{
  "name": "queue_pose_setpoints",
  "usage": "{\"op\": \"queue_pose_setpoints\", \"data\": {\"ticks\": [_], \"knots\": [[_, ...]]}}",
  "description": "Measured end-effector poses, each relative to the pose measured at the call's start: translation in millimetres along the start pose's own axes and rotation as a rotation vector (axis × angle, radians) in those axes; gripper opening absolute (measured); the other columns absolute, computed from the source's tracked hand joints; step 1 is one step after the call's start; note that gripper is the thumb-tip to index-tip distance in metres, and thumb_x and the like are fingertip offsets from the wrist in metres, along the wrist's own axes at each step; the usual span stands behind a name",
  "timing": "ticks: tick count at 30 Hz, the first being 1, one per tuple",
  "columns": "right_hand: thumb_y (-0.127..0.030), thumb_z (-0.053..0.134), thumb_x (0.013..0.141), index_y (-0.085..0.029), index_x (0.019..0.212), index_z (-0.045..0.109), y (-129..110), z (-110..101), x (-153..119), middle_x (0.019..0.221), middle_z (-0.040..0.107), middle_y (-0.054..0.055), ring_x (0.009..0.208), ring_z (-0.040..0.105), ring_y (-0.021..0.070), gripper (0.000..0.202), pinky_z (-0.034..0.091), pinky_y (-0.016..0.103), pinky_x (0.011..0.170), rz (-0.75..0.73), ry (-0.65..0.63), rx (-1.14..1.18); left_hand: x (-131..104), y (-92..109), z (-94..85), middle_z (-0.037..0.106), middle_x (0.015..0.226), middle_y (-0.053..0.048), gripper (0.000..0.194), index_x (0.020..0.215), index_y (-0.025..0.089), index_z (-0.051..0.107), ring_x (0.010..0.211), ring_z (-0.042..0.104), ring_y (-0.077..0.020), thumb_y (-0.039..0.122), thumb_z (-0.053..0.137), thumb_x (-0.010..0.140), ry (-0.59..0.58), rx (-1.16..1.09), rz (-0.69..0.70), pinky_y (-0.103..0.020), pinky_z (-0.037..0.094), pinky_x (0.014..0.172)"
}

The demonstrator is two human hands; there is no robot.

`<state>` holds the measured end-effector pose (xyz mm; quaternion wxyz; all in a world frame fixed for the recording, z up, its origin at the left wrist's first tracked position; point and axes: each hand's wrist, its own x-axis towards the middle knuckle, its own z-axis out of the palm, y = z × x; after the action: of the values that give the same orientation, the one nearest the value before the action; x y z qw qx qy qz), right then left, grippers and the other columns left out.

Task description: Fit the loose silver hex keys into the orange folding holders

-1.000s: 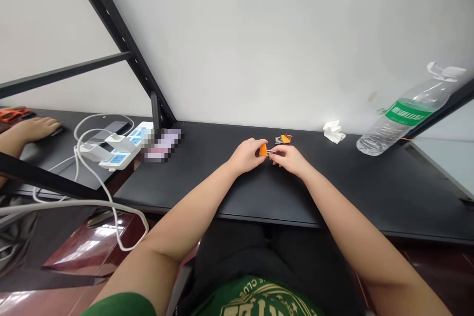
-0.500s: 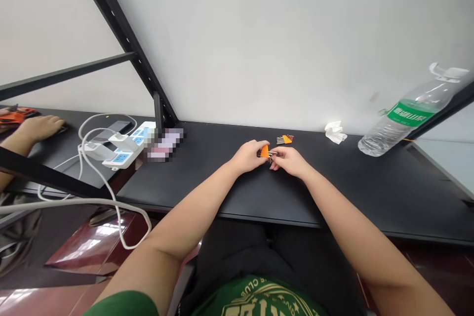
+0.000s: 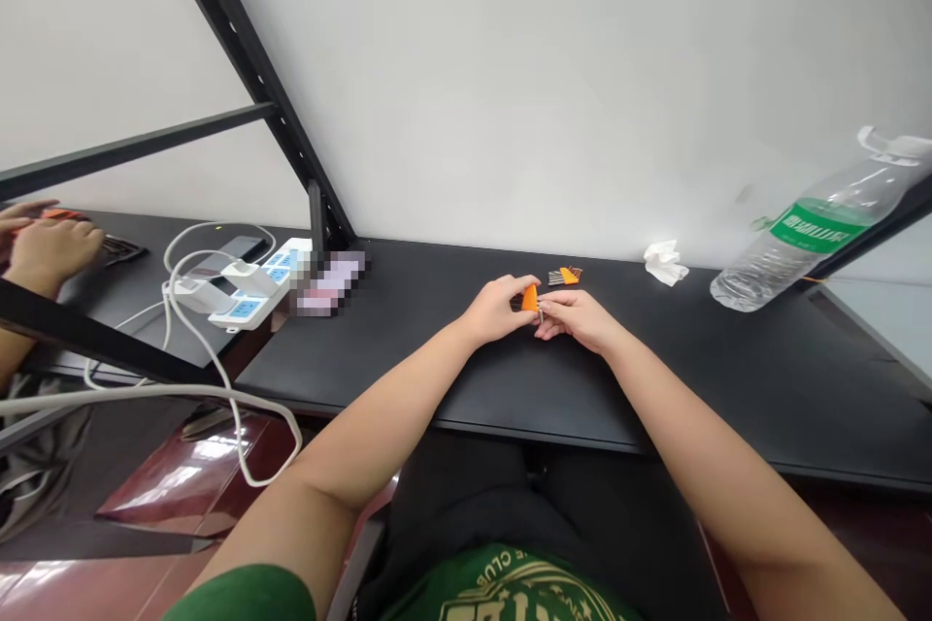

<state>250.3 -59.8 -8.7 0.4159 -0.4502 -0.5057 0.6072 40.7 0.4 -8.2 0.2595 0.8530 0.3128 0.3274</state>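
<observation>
While the left hand (image 3: 502, 310) pinches an orange holder (image 3: 530, 298) between thumb and fingers, the right hand (image 3: 581, 318) has its fingertips at a metal key (image 3: 541, 315) on the holder's right side. The left grip is clamped on the holder; the right grip is drawn together on the key, though the fingers hide most of it. The holder is between the two hands, near the middle of the counter (image 3: 408, 340); whether it touches the counter I cannot tell. Just beyond the right hand, a second holder (image 3: 569, 276) lies on the counter, with keys (image 3: 555, 278) sticking out on both sides. Farther right, near the wall (image 3: 510, 116), sits a crumpled tissue (image 3: 664, 262), and past it a clear bottle (image 3: 805, 238) with a green label (image 3: 819, 226). On the left, a white power strip (image 3: 237, 313) carries two plugs (image 3: 248, 279), with a pale pink item (image 3: 331, 281) just beside it and a phone (image 3: 244, 248) behind. At the far left, a co-worker's hands (image 3: 56, 247) are near something orange (image 3: 62, 213).
</observation>
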Motion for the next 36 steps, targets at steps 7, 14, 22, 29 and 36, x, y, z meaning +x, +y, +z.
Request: {"op": "queue_pose_setpoints", "data": {"ticks": [7, 14, 22, 29, 36], "knots": [[-0.059, 0.069, 0.093, -0.019, 0.103, 0.077, -3.2, 2.2, -1.4, 0.086, 0.073, 0.007, 0.064, 0.07, 0.0165, 0.043, 0.059, 0.03, 0.059, -0.041, 0.011, -0.226, 0.5, -1.1, -0.6, 0.071, 0.098, -0.002, 0.047, 0.126, 0.024, 0.069, 0.088, 0.07, -0.0179, 0.029, 0.076, 0.08, -0.016, 0.004, 0.012, -0.033, 0.058, 0.091], [-0.032, 0.067, 0.093, -0.021, 0.095, 0.078, -8.4, -24.9, -7.9, 0.099, 0.072, 0.008, 0.091, 0.067, 0.0239, 0.015, 0.054, 0.037, 0.084, -0.346, 0.305, -1.089, 0.9, -8.4, -6.9, 0.074, 0.103, -0.003, 0.048, 0.127, 0.023, 0.067, 0.09, 0.071, -0.0191, 0.027, 0.072, 0.079, -0.013, 0.073, -0.036, -0.033, 0.058, 0.09], [-0.018, 0.058, 0.097, -0.019, 0.104, 0.076, 1.5, -17.0, -0.9, 0.108, 0.069, 0.01, 0.1, 0.066, 0.0244, 0.019, 0.049, 0.034, 0.085, -0.238, 0.114, -1.468, 2.4, -18.1, -10.3, 0.075, 0.097, 0.0, 0.05, 0.127, 0.022, 0.066, 0.085, 0.071, -0.0178, 0.027, 0.07, 0.078, 0.019, 0.086, -0.061, -0.031, 0.056, 0.088], [-0.02, 0.05, 0.104, -0.019, 0.11, 0.078, -2.7, -10.6, -2.7, 0.113, 0.069, 0.012, 0.099, 0.068, 0.0224, 0.028, 0.048, 0.031, 0.085, -0.184, 0.152, -1.571, 1.4, -14.2, -12.8, 0.076, 0.095, 0.0, 0.049, 0.126, 0.022, 0.067, 0.083, 0.071, -0.0172, 0.028, 0.07, 0.077, 0.014, 0.101, -0.082, -0.029, 0.056, 0.086], [-0.02, 0.049, 0.104, -0.017, 0.1, 0.078, -6.2, -2.9, -5.0, 0.106, 0.071, 0.012, 0.101, 0.067, 0.0239, 0.029, 0.045, 0.032, 0.082, -0.222, 0.108, -1.717, 0.9, -17.7, -12.9, 0.075, 0.094, 0.001, 0.049, 0.127, 0.023, 0.067, 0.082, 0.07, -0.017, 0.029, 0.07, 0.078, 0.011, 0.111, -0.098, -0.029, 0.056, 0.085]]}}
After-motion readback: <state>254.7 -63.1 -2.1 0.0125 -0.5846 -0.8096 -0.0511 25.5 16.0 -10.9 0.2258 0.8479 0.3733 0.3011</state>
